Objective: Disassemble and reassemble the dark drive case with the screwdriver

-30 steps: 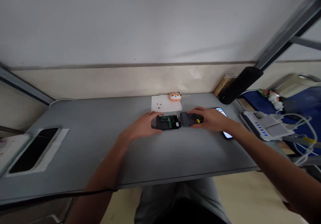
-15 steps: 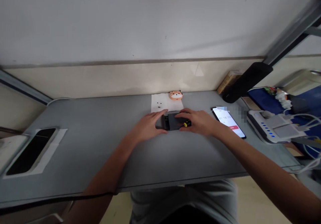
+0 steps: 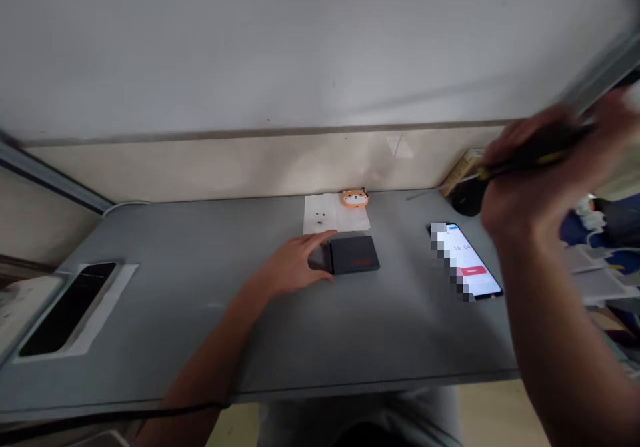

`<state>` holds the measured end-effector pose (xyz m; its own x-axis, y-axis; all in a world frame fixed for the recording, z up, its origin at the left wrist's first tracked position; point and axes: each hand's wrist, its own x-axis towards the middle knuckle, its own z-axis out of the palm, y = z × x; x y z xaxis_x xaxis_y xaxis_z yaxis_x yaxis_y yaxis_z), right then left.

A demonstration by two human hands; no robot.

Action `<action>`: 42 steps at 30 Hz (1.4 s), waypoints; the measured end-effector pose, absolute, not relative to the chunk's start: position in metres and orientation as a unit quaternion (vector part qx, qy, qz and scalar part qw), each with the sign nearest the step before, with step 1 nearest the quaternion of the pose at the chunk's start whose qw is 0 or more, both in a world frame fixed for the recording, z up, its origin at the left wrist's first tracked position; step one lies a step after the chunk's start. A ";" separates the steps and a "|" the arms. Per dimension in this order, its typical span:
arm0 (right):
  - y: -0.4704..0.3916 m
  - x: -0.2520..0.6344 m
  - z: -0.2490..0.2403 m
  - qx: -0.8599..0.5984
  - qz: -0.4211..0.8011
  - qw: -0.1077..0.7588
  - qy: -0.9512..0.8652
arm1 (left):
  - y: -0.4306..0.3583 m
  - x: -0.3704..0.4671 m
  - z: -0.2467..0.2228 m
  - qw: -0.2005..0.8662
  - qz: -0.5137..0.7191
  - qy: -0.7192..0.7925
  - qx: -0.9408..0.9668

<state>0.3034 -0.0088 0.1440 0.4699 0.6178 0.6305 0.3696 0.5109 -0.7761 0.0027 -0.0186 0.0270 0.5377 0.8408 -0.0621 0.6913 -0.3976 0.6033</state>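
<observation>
A flat dark box (image 3: 354, 255) lies on the grey table (image 3: 200, 313) near the middle. My left hand (image 3: 295, 262) is at the box's left end, thumb and fingers on either side of its edge. Raised at the right, my right hand (image 3: 535, 167) is wrapped round a black and yellow screwdriver (image 3: 543, 157), whose thin shaft points left; the hand is blurred. Behind the box, several tiny dark screws (image 3: 320, 217) rest on a white paper (image 3: 327, 205), with an orange animal-faced case (image 3: 355, 198) at its right side.
A lit phone (image 3: 467, 260) lies right of the box. Another dark phone (image 3: 70, 310) is on white paper at the far left. A dark cylinder (image 3: 467, 197) and a book (image 3: 463, 167) stand by the wall. Cables and a power strip area lie at the right, partly behind my arm.
My right hand has left the box and risen far to the right with the screwdriver. The box now lies covered, its top closer to my left hand, which stays beside it.
</observation>
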 end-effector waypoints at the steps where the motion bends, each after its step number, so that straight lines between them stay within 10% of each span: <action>1: -0.007 0.300 0.127 -0.502 0.050 0.719 -0.479 | -0.018 0.003 0.027 0.296 0.123 0.468 0.824; 10: -0.026 0.253 0.044 -0.581 0.052 0.526 -0.619 | -0.010 0.007 0.009 0.263 0.122 0.427 0.856; 19: -0.037 0.244 0.021 -0.422 -0.112 0.562 -0.703 | -0.010 0.005 -0.002 0.191 0.123 0.374 0.899; 24: -0.028 0.252 0.024 -0.510 -0.045 0.655 -0.556 | -0.018 0.012 -0.008 0.166 0.154 0.393 0.891; 42: 0.001 0.245 -0.006 -0.520 0.255 0.528 -0.621 | -0.012 0.002 -0.007 0.120 0.270 0.349 0.889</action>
